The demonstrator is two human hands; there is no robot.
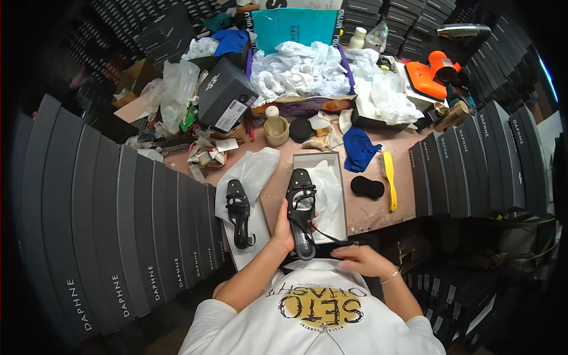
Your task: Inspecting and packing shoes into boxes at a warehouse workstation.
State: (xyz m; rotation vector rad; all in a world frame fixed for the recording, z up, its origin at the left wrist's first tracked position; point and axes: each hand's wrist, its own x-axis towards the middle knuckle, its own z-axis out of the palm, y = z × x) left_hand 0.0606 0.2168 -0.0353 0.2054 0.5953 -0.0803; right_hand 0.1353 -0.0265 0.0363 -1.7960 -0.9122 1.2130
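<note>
My left hand [284, 229] is closed around the middle of a black slingback shoe [299, 218], its toe pointing away from me and its heel end near my shirt. Small studs dot its toe and straps. A thin black strap [325, 235] stretches from the shoe toward my right hand [362, 260], which is slightly blurred just right of the heel end; whether its fingers grip the strap is unclear. Under and beyond the held shoe sits an open shoebox [339, 177] with white tissue paper [324, 192]. Left of it, a matching black shoe [239, 216] lies near more tissue paper [257, 165].
Right of the open box lie a yellow-handled brush [390, 183], a black sponge [367, 187] and a blue cloth [360, 149]. Bottles [276, 127] and a tissue-filled box [302, 71] stand farther back. Rows of dark shoeboxes [136, 225] flank both sides.
</note>
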